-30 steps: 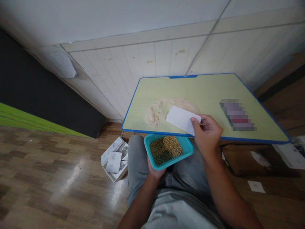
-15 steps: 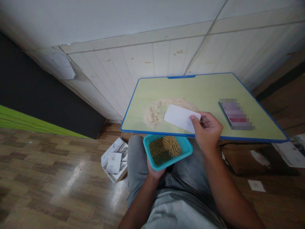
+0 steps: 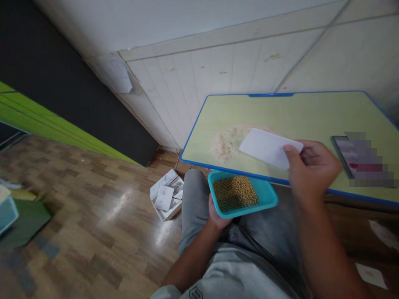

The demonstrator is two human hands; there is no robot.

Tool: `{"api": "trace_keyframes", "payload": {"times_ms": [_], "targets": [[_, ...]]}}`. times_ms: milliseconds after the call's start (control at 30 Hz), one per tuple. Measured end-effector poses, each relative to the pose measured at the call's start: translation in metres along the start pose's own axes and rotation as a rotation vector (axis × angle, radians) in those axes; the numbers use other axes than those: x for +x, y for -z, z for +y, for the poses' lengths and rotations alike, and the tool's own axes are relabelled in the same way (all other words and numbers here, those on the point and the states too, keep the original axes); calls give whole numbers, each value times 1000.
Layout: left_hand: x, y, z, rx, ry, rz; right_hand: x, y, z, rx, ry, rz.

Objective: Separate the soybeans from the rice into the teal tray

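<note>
My right hand (image 3: 313, 168) pinches a white card (image 3: 268, 148) over the near part of a green table with a blue rim (image 3: 218, 164). The card's far end lies beside a pale heap of grains (image 3: 227, 143) on the table. Just under the table's near edge, my left hand (image 3: 218, 216) holds a teal tray (image 3: 268, 197) from below. The tray is filled with yellow-green beans (image 3: 235, 193) and hangs above my lap.
A phone (image 3: 343, 155) lies on the table's right side. An open white box (image 3: 166, 195) with leaflets sits on the wooden floor by my left leg. A paneled wall stands behind the table. A teal container (image 3: 6, 211) sits at far left.
The view has swung to the left, so the table now sits further right in the picture. The grain heap looks smaller and thinner than before. Both hands keep their hold.
</note>
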State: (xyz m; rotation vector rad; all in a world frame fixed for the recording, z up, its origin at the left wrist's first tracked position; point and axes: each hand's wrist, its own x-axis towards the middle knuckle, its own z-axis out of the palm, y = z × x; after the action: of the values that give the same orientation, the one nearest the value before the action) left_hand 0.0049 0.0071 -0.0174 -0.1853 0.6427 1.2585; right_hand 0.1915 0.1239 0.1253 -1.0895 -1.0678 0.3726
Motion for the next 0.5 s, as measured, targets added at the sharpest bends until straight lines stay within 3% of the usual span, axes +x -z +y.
{"api": "trace_keyframes", "payload": {"times_ms": [300,500], "targets": [[4,-1,-1,-69,-3,-92,22,-18,-1,50,106,-107],[5,3,-1,-50,-9,-73,24,-29,8,-10,106,-208]]}}
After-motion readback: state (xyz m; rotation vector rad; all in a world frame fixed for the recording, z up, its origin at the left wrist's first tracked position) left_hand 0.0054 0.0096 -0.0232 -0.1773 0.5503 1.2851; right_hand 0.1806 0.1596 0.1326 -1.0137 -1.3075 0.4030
